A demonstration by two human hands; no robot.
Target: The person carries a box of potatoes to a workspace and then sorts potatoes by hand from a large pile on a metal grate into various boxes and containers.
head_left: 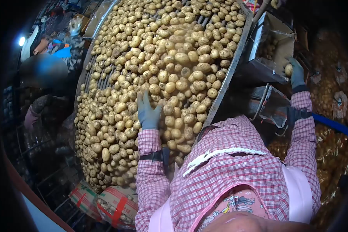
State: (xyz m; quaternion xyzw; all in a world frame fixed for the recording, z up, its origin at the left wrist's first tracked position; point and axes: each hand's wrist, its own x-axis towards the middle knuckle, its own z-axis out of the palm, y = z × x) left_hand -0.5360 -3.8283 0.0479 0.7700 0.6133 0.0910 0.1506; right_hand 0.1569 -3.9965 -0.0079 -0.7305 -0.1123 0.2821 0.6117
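My left hand [149, 113], in a grey-blue glove, rests over the heap of potatoes [121, 106] with its fingers spread. Loose potatoes surround it, and nothing is visibly gripped. Out to the right, my right hand [297, 74], also gloved, is closed around a single potato [289, 70]. That potato is beside the edge of an open cardboard box [284, 48], whose inside shows more potatoes [267, 48] in shadow.
Potatoes cover a slatted roller bed [205, 21] edged by a metal rail [229, 73]. A metal chute [275, 104] sits below the box. Printed cartons [118, 205] stand at lower left. Another person's gloved hand [75, 26] shows across the bed. Net-covered potatoes [330, 150] lie right.
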